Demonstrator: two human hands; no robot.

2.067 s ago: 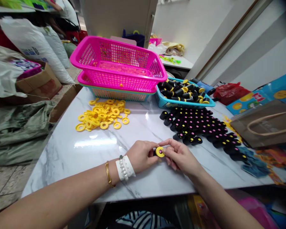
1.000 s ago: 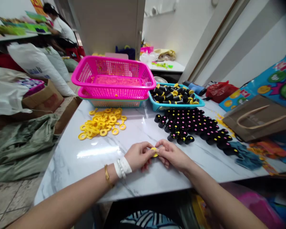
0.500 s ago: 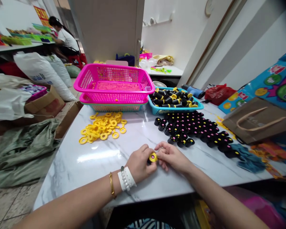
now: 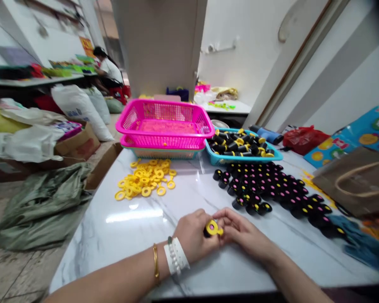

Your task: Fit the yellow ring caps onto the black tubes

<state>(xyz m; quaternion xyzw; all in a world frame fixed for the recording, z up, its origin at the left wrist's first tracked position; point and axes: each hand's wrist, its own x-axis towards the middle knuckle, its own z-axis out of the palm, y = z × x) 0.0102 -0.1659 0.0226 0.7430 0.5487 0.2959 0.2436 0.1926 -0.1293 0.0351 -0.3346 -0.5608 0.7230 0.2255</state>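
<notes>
Ring tab (image 4: 220,232) toward right hand (image 4: 244,234)

Yellow tabbed ring (image 4: 216,230) around pink-dotted black cap (image 4: 206,232) in left hand (image 4: 193,234)

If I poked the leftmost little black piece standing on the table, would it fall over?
That black piece might tip and roll, because its sides look round. It could also slide, since the white table looks shiny. It may knock other black pieces too, as they stand close by.
</notes>
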